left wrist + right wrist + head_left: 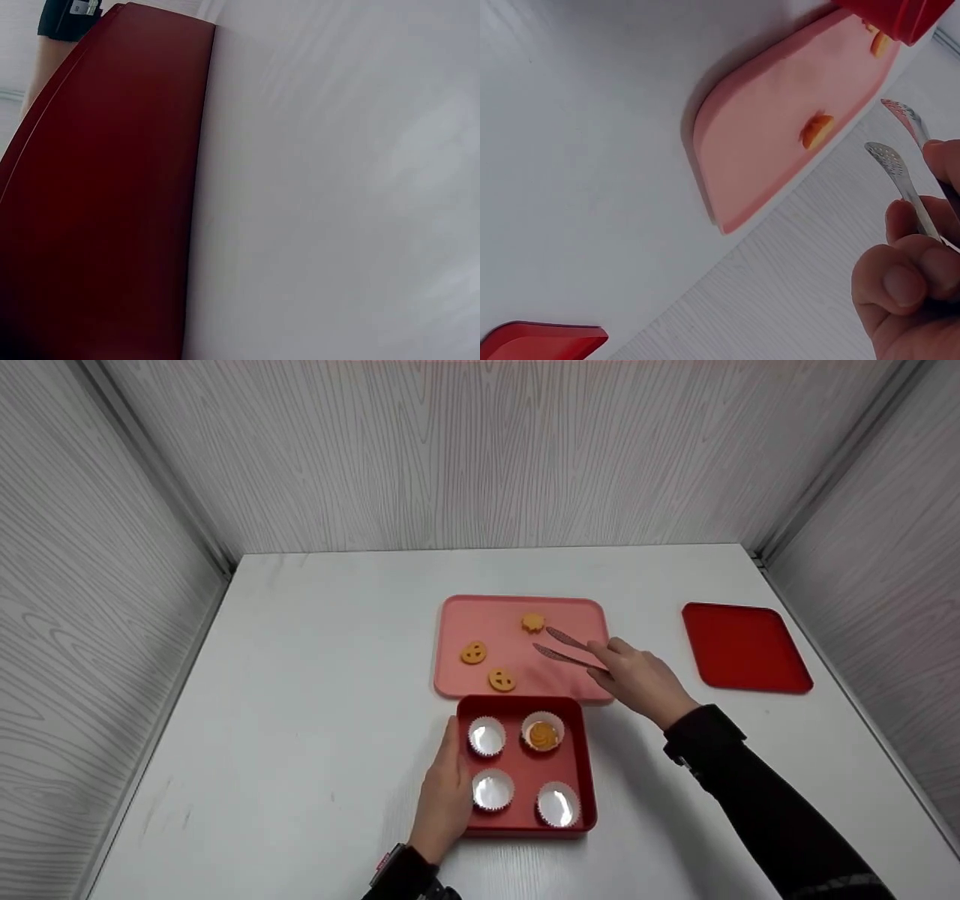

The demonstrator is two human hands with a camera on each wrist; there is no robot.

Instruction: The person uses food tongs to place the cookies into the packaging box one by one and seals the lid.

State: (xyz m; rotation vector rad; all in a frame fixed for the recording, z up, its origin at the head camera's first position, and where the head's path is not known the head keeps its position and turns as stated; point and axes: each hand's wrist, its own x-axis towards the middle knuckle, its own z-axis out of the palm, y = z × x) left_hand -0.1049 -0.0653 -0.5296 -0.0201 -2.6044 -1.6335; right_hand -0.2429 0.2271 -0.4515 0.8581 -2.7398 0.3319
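My right hand (641, 679) grips metal tongs (566, 649), their two tips apart over the pink tray (465, 615) with nothing between them. In the right wrist view the fingers (904, 285) curl round the tongs' arms. A flower-shaped cookie (533, 622) lies just beyond the tips. Two round cookies with holes, one (473, 652) farther back and one (502, 680) nearer, sit to its left. My left hand (444, 799) rests along the left side of a red square box (525, 834). Inside are several white paper cups; the back right cup (553, 717) holds a swirled cookie (543, 735).
A flat red tray (746, 649) lies at the right of the white table (322, 697). The box stands right at the pink tray's front edge. Grey wood-grain panels (480, 457) enclose the table at the back and both sides.
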